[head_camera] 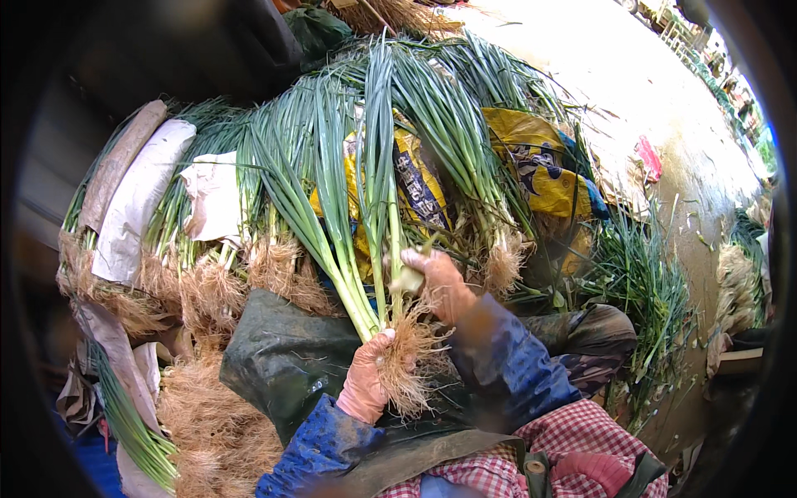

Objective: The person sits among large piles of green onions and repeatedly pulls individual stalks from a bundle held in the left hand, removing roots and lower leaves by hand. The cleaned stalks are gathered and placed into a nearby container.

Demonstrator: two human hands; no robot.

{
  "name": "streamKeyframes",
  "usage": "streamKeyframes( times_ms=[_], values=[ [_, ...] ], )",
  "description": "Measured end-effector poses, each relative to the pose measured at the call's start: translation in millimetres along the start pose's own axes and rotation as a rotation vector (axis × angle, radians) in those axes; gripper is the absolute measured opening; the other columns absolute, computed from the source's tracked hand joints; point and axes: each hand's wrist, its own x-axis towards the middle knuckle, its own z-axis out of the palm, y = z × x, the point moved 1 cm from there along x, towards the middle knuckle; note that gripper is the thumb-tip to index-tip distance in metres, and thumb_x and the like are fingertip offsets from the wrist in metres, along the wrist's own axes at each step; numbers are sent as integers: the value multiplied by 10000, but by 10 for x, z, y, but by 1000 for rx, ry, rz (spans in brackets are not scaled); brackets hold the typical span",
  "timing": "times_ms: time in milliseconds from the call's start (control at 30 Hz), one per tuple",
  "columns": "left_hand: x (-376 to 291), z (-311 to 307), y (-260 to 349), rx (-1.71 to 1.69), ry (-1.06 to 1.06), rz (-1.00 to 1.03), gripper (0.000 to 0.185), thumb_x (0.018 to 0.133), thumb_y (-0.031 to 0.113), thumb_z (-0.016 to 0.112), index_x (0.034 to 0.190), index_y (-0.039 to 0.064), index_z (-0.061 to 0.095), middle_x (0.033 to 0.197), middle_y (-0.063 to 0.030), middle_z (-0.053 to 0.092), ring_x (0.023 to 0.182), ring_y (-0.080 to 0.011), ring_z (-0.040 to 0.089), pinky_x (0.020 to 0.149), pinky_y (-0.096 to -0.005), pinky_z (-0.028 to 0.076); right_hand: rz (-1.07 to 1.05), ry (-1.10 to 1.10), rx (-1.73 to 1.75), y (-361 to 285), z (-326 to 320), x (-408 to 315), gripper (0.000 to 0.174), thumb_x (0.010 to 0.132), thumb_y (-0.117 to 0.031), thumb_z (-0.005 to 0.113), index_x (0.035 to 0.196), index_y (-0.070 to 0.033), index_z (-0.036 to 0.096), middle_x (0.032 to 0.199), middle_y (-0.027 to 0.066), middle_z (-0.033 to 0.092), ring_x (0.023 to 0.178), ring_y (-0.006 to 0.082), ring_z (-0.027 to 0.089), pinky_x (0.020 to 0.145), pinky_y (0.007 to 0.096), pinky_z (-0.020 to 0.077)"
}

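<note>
My left hand (366,378) is closed around the white lower stalks of a small bunch of green onions (348,274), just above their tan fibrous roots (408,373). The bunch stands tilted over my lap, its long leaves reaching away from me. At the right side of the bunch, my right hand (445,286) has its thumb and fingers pinched on a pale, blurred strip of outer leaf (408,281). Part of that strip is hidden by the fingers. Beneath both hands a dark green waterproof apron (280,342) covers my lap.
Piled green onions (292,131) lie beyond my knees, roots towards me, some under white paper (146,193). A yellow printed sack (542,162) lies among them. Rooted bundles (212,411) sit at my left. Loose green leaves (641,280) heap on the wet floor (691,205) at right.
</note>
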Motion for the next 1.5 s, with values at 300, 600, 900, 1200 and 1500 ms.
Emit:
streamKeyframes(
  times_ms=[300,600,900,1200,1500],
  values=[
    [163,53,-59,8,210,-58,313,908,208,608,1140,2,567,930,-145,655,755,-253,645,670,-335,575,-194,-71,269,-47,-66,-260,180,950,-219,575,1054,-71,571,841,15,610,736,120,602,706,293,534],
    [344,18,-21,53,82,45,263,899,65,574,1139,-44,563,1008,-144,650,909,-250,663,811,-370,576,-16,-10,-404,-433,-104,-640,385,850,-194,699,1169,-1,600,694,11,616,529,98,512,441,212,386],
    [293,34,-18,45,218,115,250,899,65,590,1130,-31,579,984,-133,665,873,-240,670,756,-337,576,-257,87,-864,-297,-105,-372,204,900,-268,640,894,-69,682,727,99,664,545,142,582,442,288,448],
    [205,58,-72,58,196,35,257,949,196,537,1136,25,577,910,-105,643,731,-230,616,635,-330,537,71,116,-563,-368,-179,34,189,868,-200,711,953,-36,669,737,3,609,604,95,543,516,238,434],
    [199,-110,-145,-11,145,2,265,987,227,479,1133,23,563,941,-122,637,777,-240,620,663,-355,548,62,-29,-599,212,-210,-114,255,889,-164,635,1075,8,611,907,64,660,842,153,630,722,320,522]
  ],
)
